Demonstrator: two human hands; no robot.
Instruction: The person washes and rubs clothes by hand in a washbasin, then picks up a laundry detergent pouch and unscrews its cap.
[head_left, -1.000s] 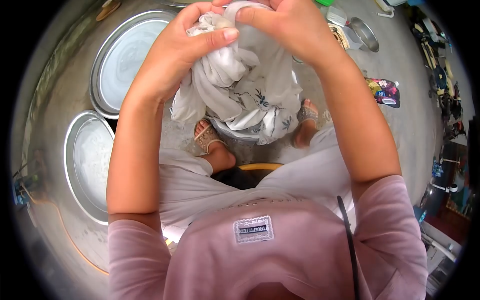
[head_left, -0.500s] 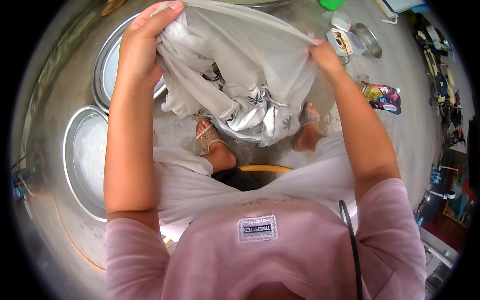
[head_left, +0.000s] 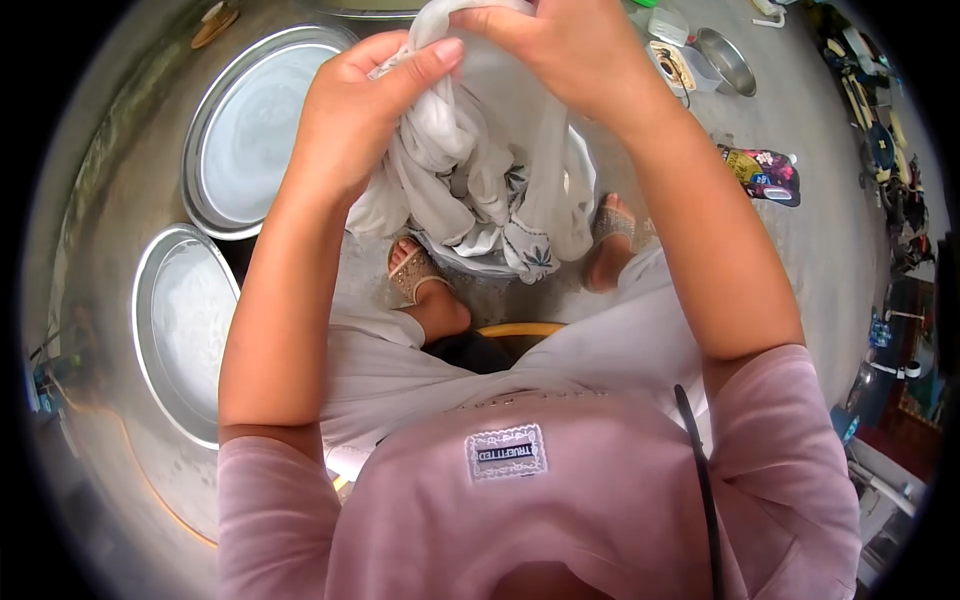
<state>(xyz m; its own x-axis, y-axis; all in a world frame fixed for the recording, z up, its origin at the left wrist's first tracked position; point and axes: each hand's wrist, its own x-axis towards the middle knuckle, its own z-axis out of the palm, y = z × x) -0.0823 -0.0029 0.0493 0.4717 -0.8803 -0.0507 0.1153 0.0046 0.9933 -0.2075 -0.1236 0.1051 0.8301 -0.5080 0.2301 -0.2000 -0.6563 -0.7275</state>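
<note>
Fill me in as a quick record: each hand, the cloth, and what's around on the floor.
Left hand: gripping the white cloth
Right hand: gripping the same cloth, fingertips partly cut off by the frame
Cloth: bunched at the hands, hanging down over a basin; dark leaf-like motifs on the lower folds
Basin position: on the floor between the sandalled feet
Floor, left: round metal tray, oval metal tub
Floor, right: metal bowl, dark labelled bottle
</note>
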